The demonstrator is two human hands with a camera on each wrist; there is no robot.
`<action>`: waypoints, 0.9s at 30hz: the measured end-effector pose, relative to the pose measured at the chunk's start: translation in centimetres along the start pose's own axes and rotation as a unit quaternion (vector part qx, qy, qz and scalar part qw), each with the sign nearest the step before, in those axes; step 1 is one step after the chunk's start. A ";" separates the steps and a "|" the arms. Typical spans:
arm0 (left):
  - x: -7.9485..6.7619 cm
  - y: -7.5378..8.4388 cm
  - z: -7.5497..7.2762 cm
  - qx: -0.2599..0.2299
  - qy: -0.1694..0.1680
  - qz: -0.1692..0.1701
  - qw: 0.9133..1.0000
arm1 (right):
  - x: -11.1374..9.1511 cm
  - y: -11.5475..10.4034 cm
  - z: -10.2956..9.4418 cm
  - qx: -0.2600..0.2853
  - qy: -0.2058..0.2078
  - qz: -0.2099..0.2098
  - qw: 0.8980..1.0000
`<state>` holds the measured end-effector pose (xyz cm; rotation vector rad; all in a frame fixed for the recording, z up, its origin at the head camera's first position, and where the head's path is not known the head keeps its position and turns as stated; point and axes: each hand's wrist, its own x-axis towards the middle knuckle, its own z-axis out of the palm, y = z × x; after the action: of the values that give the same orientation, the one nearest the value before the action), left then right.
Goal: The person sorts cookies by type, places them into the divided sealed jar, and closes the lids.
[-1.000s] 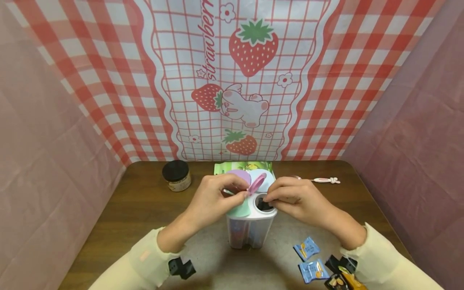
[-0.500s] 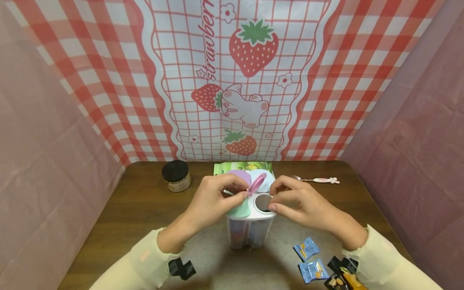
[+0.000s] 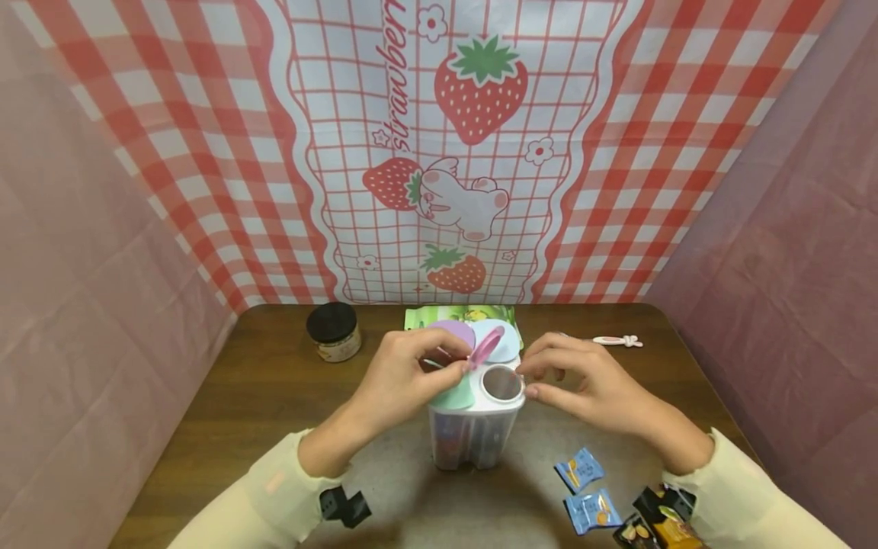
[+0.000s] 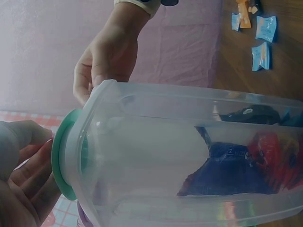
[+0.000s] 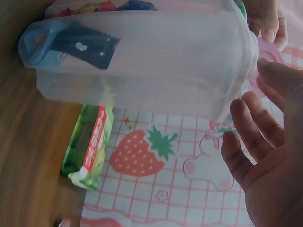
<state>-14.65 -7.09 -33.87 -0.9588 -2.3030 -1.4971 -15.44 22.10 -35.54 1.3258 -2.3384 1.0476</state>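
Note:
A clear storage container (image 3: 504, 438) with a white top stands mid-table. Its round lids are coloured, and the pink lid (image 3: 488, 348) is tilted up, with the thumb and fingers of my left hand (image 3: 401, 377) pinching its edge. Beneath it the front-right opening is uncovered. My right hand (image 3: 590, 374) holds nothing; its loosely bent fingers are beside that opening's right rim, and whether they touch it I cannot tell. Through the wall, the right wrist view shows a dark packet (image 5: 90, 47) low inside. The left wrist view shows a blue packet (image 4: 227, 170) and a red packet (image 4: 272, 156) in another compartment.
Two blue packets (image 3: 580, 470) lie front right, near a black packet and an orange packet (image 3: 675, 531). A jar with a black lid (image 3: 332, 333) stands back left. Behind the container is a green package (image 3: 421, 316). A white-handled spoon (image 3: 615, 341) lies back right.
The dark packet left my right fingers and dropped into the front-right opening. My right hand then drew back rightward, its fingers loosening. My left hand kept the pink lid raised.

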 end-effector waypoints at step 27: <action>-0.1 0.1 0.1 -0.003 0.008 0.009 1.000 | -16.7 3.2 -5.5 -0.090 0.046 0.233 0.967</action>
<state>-14.51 -7.08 -33.92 -0.9625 -2.2744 -1.5015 -9.51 37.62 -42.04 0.6598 -2.6629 0.9556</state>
